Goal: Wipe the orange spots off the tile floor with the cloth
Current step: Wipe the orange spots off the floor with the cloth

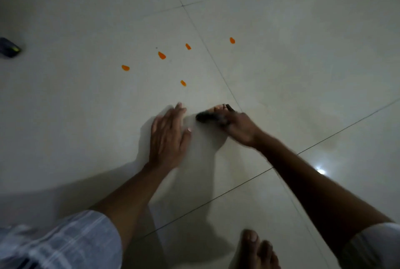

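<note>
Pale glossy tile floor (281, 63) fills our view, crossed by thin dark grout lines, with a bright glint of light on the near right. Five orange spots sit on it, all beyond our hands: one at the far right (232, 40) across the grout line, two near the middle (188, 46) (162, 55), one further left (125, 67), and the nearest one (183, 83) just beyond our fingertips.

Our left hand (167, 136) lies flat on the tile, palm down, fingers stretched out and held close together, thumb apart to the right. Just beside it, our right hand (236, 126) is curled around a dark cloth (206, 116), which is bunched under the fingers and pokes out toward the left hand, resting on the floor. The cloth is near the closest spot but not touching it.

At the far left edge lies a small dark object (9, 47) we cannot make out. A checked sleeve (60, 242) covers our left upper arm, and a bare foot (257, 249) stands at the near right.
</note>
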